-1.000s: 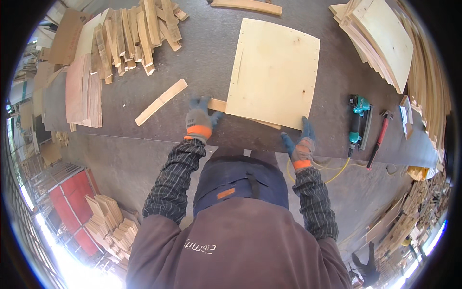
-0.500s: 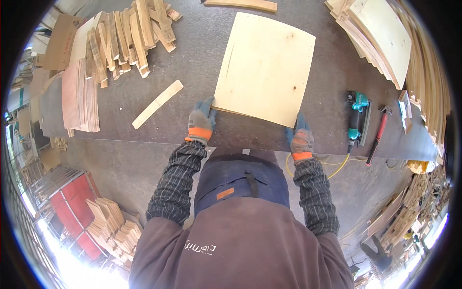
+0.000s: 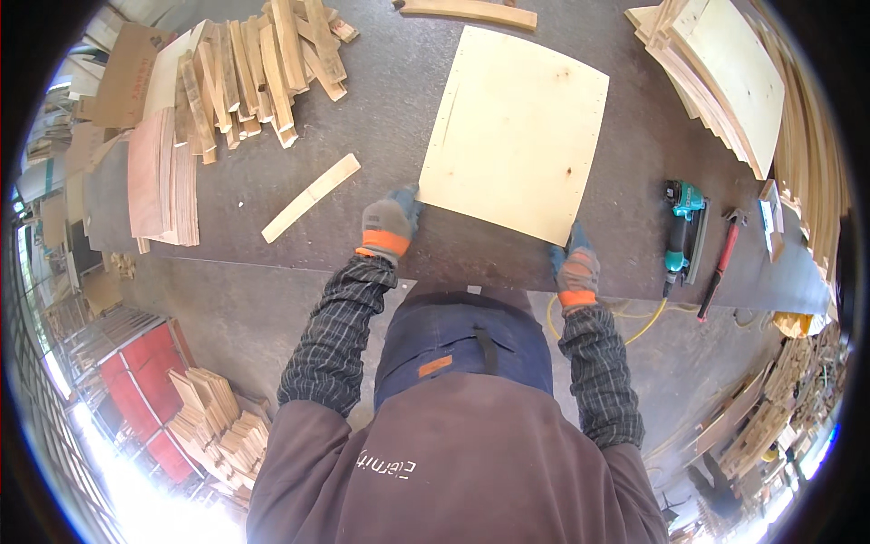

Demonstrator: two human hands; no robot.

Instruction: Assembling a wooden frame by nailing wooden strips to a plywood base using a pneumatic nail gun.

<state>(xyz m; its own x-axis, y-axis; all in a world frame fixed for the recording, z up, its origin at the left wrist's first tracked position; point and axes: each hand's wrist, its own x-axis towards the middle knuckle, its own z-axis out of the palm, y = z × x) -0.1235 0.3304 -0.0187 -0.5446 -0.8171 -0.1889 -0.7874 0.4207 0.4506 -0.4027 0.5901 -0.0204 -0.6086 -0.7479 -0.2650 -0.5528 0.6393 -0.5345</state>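
Observation:
A square, pale plywood panel (image 3: 515,136) lies on the dark table, slightly turned, with small fastener marks along its side edges and a few knots. At its near left corner is my left hand (image 3: 390,223), in a grey-blue glove with an orange cuff, its fingers closed on the edge. My right hand (image 3: 576,267), gloved the same way, holds the near right corner, fingertips partly hidden by the panel. To the right lie a teal nail gun (image 3: 681,227) with a yellow hose and a red-handled hammer (image 3: 722,263).
A loose wooden strip (image 3: 311,198) lies left of my left hand. Beyond it are piled strips (image 3: 258,77) and stacked plywood sheets (image 3: 163,177). More panels (image 3: 729,77) stand stacked at far right. Another strip (image 3: 469,11) lies at the far side. The table's near edge runs before me.
The whole view has shifted a little, so things sit further right. The lower sheet edge seen under the panel's near left side hardly shows now. Both hands stay at the near corners.

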